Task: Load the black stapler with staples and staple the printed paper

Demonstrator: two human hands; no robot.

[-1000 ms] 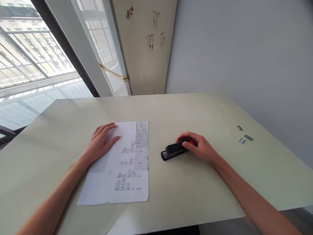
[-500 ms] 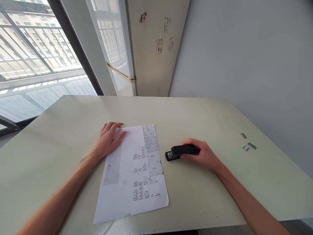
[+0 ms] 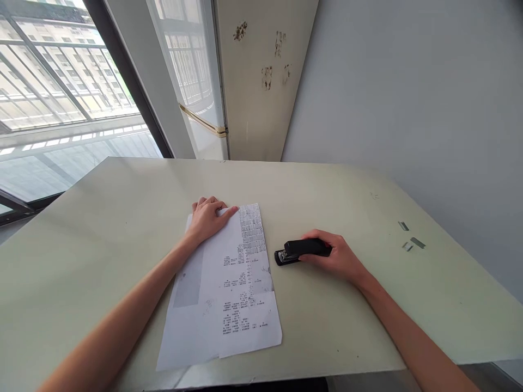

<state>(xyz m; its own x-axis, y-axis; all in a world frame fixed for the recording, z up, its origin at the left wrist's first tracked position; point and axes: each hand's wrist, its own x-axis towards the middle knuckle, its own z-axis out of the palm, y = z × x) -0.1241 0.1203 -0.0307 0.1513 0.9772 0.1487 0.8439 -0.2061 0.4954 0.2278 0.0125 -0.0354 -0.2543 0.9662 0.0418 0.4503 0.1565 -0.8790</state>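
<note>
White printed paper sheets lie overlapping on the table, with dense print at the upper right and a grey patch at the left. My left hand is at their top edge, its thumb along the edge on top and its fingers curled over the far side, gripping the sheets there. To the right of the paper, my right hand is wrapped round a black stapler. The stapler rests on the table, its front end pointing left at the paper and a short gap away from it.
The pale table spreads around the paper. Several small grey strips lie at the right. A wall runs along the right side, a stained cream panel stands behind, and a window is at the left.
My left hand has slid right along the paper's top edge, its thumb now closer to the printed column. My right hand and the stapler have hardly moved.
</note>
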